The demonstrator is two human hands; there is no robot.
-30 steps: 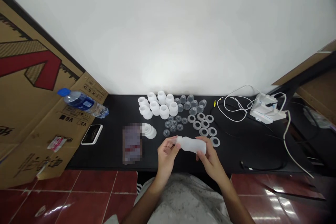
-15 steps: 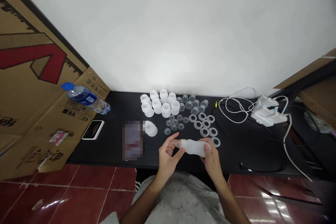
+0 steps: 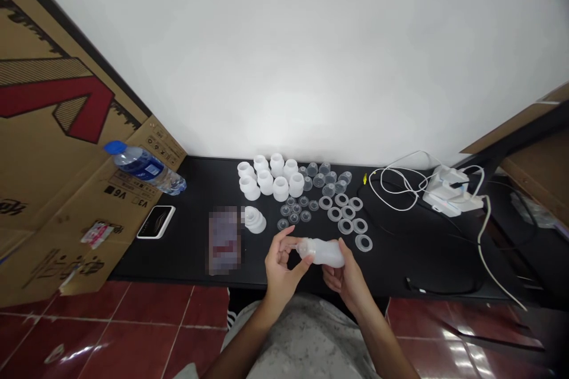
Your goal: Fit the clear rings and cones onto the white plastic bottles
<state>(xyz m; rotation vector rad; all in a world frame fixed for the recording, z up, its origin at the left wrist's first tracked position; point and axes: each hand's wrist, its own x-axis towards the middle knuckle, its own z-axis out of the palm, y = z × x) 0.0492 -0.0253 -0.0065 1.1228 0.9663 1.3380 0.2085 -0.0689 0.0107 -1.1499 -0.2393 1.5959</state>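
I hold a small translucent white bottle (image 3: 323,251) on its side above the front edge of the black table (image 3: 400,249). My right hand (image 3: 344,275) is wrapped round the bottle's body from below. My left hand (image 3: 281,266) pinches at the bottle's neck end with thumb and fingers; whether a small part sits between them is too small to tell. Beyond the hands lie rows of white bottles (image 3: 267,177), clear caps (image 3: 326,176), small clear discs (image 3: 296,210) and white rings (image 3: 349,216).
A stack of white parts (image 3: 254,219) and a blurred flat item (image 3: 224,238) lie left of the hands. A phone (image 3: 155,222), a water bottle (image 3: 144,167) and cardboard (image 3: 57,148) fill the left. A white charger with cables (image 3: 448,195) sits at the right.
Both hands drew the bottle slightly toward me and lower. My right hand shifted from over the bottle to under it. The left hand stays at the neck.
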